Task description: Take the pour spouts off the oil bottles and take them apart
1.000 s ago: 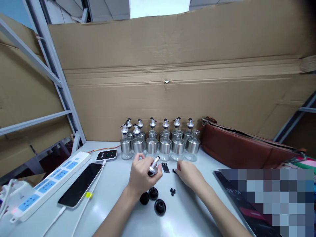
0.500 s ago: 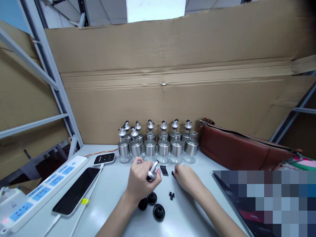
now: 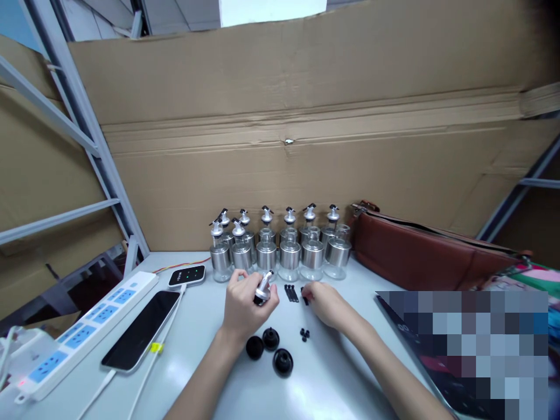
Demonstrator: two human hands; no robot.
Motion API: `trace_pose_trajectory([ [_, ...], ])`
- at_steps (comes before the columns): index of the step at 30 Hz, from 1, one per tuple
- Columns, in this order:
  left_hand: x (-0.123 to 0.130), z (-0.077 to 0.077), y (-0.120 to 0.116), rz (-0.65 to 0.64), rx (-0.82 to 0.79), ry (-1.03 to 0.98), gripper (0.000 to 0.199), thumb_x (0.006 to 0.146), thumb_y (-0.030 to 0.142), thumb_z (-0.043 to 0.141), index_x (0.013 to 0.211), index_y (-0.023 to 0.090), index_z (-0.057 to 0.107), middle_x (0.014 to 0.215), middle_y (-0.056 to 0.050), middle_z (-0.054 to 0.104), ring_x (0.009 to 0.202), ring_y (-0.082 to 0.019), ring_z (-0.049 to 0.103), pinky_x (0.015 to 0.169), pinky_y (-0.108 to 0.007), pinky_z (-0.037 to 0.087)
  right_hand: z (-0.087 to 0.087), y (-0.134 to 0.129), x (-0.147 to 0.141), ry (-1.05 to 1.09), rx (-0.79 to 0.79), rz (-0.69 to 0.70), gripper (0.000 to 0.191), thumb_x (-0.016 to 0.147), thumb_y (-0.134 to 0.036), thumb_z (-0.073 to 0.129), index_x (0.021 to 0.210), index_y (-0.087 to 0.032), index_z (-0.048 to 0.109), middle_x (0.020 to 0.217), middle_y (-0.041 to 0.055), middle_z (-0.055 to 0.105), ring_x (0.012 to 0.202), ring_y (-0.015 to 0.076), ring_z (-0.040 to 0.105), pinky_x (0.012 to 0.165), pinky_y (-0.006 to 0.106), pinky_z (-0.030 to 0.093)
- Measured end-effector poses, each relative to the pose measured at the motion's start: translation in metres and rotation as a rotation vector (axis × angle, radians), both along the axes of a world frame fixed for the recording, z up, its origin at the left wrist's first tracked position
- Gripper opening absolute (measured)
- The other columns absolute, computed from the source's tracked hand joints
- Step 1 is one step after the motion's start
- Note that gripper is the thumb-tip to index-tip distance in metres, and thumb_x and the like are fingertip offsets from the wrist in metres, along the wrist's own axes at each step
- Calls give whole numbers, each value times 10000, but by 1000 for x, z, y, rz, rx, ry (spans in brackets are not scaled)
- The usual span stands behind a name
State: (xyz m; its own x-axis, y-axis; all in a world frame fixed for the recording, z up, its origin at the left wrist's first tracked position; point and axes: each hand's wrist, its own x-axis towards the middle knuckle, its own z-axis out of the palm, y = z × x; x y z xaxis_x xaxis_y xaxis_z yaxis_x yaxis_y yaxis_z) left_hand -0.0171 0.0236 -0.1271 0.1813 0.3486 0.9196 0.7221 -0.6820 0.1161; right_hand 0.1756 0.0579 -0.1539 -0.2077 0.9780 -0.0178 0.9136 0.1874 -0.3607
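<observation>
My left hand [image 3: 243,303] is closed around a silver bottle pourer spout [image 3: 263,288], its narrow tip pointing up and to the right. To the right, my right hand [image 3: 324,302] is low over the table, fingertips pinched on a small black strip [image 3: 305,298]. Several similar black strips [image 3: 291,293] lie side by side between the hands. Nearer me are small black plugs [image 3: 304,335] in a cluster and three round black stoppers [image 3: 283,363]. Behind the hands stand glass bottles with metal bands [image 3: 290,256]; some carry pourer spouts [image 3: 238,228], others have bare necks.
A brown leather bag [image 3: 429,248] lies at the right, behind a dark flat item [image 3: 406,332] that is partly pixelated. On the left are a power strip [image 3: 91,332], a phone [image 3: 142,331], a small black-faced device [image 3: 187,276] and cables. Cardboard [image 3: 289,175] walls the back.
The view has shifted slightly. My right hand has drawn a little left, with the black strip showing at its fingertips. The left hand keeps the pourer spout, moved slightly left.
</observation>
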Motion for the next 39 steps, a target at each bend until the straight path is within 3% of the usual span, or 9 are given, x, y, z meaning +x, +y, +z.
trace_pose_trajectory([
  [11,-4,2,1,37,-19,42,248,826,258,499,621,205,370,524,44,462,508,-120,365,622,-265,387,-1,2,2,-30,72,136,401,745,24,379,988,-83,680,1087,164,639,1052,247,563,894,291,381],
  [21,-8,-5,6,78,-140,12,261,817,304,502,606,208,382,534,29,491,535,-137,409,588,-259,376,3,0,6,-79,90,221,412,734,3,443,1068,-108,657,1088,159,655,1045,266,585,866,303,408],
  [26,-5,-7,8,81,-192,20,264,817,322,496,605,207,388,537,24,493,546,-140,413,594,-262,375,6,1,12,-105,31,225,395,743,-35,466,1043,-166,687,1047,110,687,989,268,616,811,296,427],
  [31,2,-9,14,51,-254,139,275,826,361,495,618,200,414,546,33,501,518,-125,385,656,-279,379,11,2,15,-135,11,274,390,801,-73,444,1096,-185,672,1037,84,692,968,250,625,826,301,428],
  [39,-17,-14,13,63,-344,132,322,840,422,471,612,206,399,553,14,491,576,-150,429,636,-274,380,-13,-3,20,-66,179,343,524,757,34,366,1213,-98,586,1189,143,601,1100,231,531,961,322,372],
])
